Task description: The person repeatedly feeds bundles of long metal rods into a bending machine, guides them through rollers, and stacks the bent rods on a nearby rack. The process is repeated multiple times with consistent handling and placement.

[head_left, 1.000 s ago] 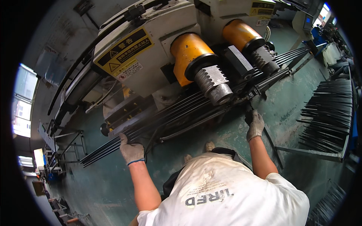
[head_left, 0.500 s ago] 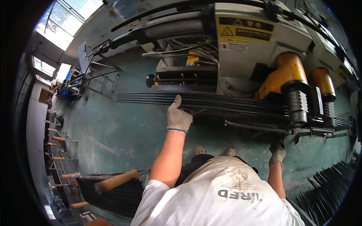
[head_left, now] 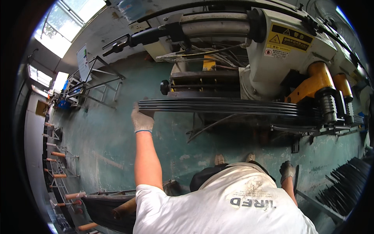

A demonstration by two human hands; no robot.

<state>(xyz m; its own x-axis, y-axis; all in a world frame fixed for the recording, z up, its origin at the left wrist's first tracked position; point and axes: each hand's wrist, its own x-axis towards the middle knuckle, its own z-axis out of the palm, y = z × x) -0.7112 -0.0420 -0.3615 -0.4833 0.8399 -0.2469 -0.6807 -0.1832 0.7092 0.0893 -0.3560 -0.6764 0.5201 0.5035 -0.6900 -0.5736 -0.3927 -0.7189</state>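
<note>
A bundle of long thin black rods (head_left: 218, 106) stretches from the left toward the machine's clamping rollers at the right. My left hand (head_left: 142, 120), in a pale knitted glove, is at the bundle's left end. Its palm faces the rod ends, and its fingers look stretched out, slightly blurred and partly hidden by the rods. My right hand (head_left: 287, 170), gloved with dark fingers, hangs low at my right side, apart from the machine. Its fingers are curled, and nothing shows in them. A dark upright bar (head_left: 298, 177) stands just beside it.
The grey machine body (head_left: 294, 58) bears a yellow warning label, an orange arm (head_left: 311, 85) and ribbed rollers (head_left: 330, 107). More black rods (head_left: 346, 187) lie at lower right. A rack (head_left: 105, 206) with a brown roll stands lower left. Metal frames (head_left: 105, 84) stand far left.
My left hand has moved left along the rods, from gripping their side to their end. My right hand has come down and back from the machine's lower edge. The view has shifted.
</note>
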